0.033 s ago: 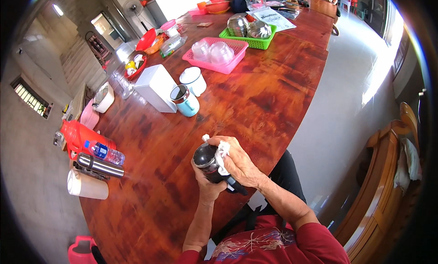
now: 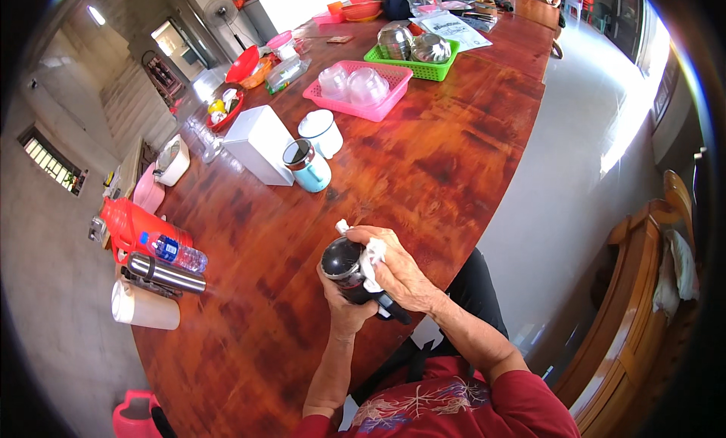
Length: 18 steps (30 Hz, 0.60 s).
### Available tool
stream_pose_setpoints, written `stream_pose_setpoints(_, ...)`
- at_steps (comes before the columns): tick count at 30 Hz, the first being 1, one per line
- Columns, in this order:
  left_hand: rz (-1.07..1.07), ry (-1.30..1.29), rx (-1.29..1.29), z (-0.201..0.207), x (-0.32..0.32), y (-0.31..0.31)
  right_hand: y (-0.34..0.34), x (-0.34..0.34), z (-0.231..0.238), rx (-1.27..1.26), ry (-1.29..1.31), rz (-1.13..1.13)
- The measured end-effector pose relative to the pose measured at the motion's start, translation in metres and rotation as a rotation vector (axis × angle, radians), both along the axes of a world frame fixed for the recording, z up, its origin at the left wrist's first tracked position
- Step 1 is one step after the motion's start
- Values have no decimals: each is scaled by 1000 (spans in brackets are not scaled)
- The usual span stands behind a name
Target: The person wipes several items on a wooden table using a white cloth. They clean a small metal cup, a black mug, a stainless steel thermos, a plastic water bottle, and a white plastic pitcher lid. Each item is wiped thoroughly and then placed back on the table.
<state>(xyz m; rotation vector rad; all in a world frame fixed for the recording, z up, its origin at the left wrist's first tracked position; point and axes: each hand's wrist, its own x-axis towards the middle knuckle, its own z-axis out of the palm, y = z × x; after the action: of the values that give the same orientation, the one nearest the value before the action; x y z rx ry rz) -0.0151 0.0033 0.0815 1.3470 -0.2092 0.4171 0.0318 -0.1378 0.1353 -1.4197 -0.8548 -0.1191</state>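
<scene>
A black mug (image 2: 340, 258) with a dark handle is tilted above the near part of the table. My left hand (image 2: 348, 312) is wrapped round its lower side. On the mug's right side, my right hand (image 2: 402, 274) pinches a crumpled white cloth or tissue (image 2: 370, 262) against the rim. A small white end of it sticks out past the fingertips. The mug's handle points toward my body, below the right hand. Farther off stand a light blue mug (image 2: 311, 175) with a dark top, a white enamel mug (image 2: 324, 135) and a white box (image 2: 257, 147).
Along the left edge are a red thermos flask (image 2: 136, 225), a plastic water bottle (image 2: 178, 253), a steel flask (image 2: 166, 274) and a white container (image 2: 144, 308). Pink (image 2: 378, 109) and green (image 2: 435, 69) baskets hold bowls and metal vessels. A wooden bench (image 2: 628, 309) stands at the right.
The white cloth and my right-hand fingers have shifted very slightly at the mug's rim. Both hands keep their hold.
</scene>
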Motion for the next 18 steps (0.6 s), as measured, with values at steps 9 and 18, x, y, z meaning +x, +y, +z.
stream_pose_setpoints(9,-214,32,41,12,-13,0,-17,10,28,-23,-210,116)
stream_pose_setpoints(18,-155,103,245,22,-14,-4,-17,15,63,-483,-552,-85)
